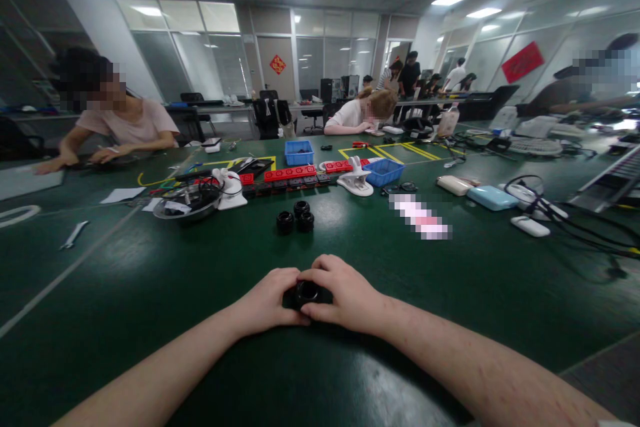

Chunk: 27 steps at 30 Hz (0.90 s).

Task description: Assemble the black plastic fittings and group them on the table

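Observation:
Both of my hands meet on the green table (150, 280) in front of me, gripping one small black round part (306, 292) with a hollow centre. My left hand (267, 300) wraps its fingers round the part's left side. On the right side, my right hand (345, 293) curls over it, thumb and fingers pressed against it. Three more black round parts (295, 219) stand in a cluster farther out on the table, well beyond my hands.
A row of red and black blocks (290, 177), two blue bins (299, 152) (383, 172), a clear dish with cables (187, 203), a wrench (73, 235) and white devices (530, 225) lie farther back. Other people sit at the far left (120, 127), across (360, 117) and right.

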Tool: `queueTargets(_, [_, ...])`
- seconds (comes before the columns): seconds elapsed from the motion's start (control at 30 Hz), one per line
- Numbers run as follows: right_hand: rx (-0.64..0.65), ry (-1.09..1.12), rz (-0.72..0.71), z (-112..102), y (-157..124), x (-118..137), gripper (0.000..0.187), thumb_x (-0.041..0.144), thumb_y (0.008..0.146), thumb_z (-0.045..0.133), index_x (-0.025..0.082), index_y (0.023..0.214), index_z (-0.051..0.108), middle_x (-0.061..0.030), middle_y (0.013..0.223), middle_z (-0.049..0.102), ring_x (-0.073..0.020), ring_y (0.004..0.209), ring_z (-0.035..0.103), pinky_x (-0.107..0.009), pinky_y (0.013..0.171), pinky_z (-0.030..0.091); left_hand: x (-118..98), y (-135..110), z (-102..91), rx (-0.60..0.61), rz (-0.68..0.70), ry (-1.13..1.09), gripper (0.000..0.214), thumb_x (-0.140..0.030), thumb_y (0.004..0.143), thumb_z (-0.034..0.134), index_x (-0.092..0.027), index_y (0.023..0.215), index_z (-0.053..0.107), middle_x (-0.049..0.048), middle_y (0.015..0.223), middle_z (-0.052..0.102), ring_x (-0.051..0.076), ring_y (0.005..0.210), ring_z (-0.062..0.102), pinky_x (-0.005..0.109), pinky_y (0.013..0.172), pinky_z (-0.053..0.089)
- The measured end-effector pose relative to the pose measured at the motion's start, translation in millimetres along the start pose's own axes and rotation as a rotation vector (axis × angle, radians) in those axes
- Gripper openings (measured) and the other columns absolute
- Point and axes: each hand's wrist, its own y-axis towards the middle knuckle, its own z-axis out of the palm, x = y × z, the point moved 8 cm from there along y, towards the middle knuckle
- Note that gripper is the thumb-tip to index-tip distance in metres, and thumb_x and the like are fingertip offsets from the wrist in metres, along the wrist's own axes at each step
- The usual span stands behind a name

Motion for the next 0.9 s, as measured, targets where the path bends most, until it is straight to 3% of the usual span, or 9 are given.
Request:
queueTargets(0.23, [0.024,0.061,-0.018,2.0,1.1,-1.0,0.048,0.023,0.075,0.056,0.020,0.122,0.048,-0.0072,0.104,0.050,-0.0178,0.089,0.050,-0.031,0.078,0.044,3.4,1.1,-0.7,-0.089,-0.046,0.027,0.028,-0.033,0.072,0.064,-0.017,0.093,0.057,0.0006,0.086,0.055,0.018,0.079,0.053,0.028,0.070,0.041])
queueTargets(0.4, [0.022,0.005,-0.040,0.7,2.0,0.9,0.049,0.028,0.072,0.064,0.018,0.118,0.052,-0.0081,0.104,0.053,-0.0200,0.092,0.049,-0.034,0.081,0.043,1.5,1.2,-4.1,-0.126,-0.048,0.056,0.036,-0.045,0.069,0.065,-0.017,0.091,0.058,0.0009,0.084,0.056,0.019,0.080,0.053,0.031,0.073,0.040])
queueTargets(0.57, [-0.043,-0.022,-0.053,-2.3,1.7,1.5,0.046,0.025,0.070,0.066,0.016,0.113,0.055,-0.0087,0.101,0.056,-0.0200,0.091,0.049,-0.034,0.081,0.042,0.0,1.5,-5.6,-0.131,-0.033,0.061,0.038,-0.046,0.070,0.065,-0.017,0.093,0.058,0.0013,0.086,0.058,0.020,0.081,0.054,0.031,0.074,0.040])
queueTargets(0.77, [-0.081,-0.029,-0.154,-4.3,1.6,0.6,0.043,0.030,0.071,0.065,0.017,0.111,0.055,-0.0084,0.100,0.058,-0.0197,0.090,0.051,-0.035,0.080,0.043,4.5,3.4,-3.3,-0.146,-0.022,0.072,0.041,-0.048,0.067,0.067,-0.018,0.094,0.059,0.0014,0.085,0.060,0.021,0.081,0.055,0.032,0.073,0.040])
queueTargets(0.9, [-0.069,-0.098,-0.264,-7.5,-2.7,14.0,0.039,0.025,0.077,0.058,0.016,0.114,0.052,-0.0101,0.105,0.056,-0.0204,0.093,0.050,-0.036,0.081,0.043,6.3,4.1,-1.4,-0.162,-0.013,0.077,0.036,-0.043,0.066,0.068,-0.020,0.091,0.059,0.0006,0.088,0.061,0.021,0.083,0.055,0.033,0.075,0.039])
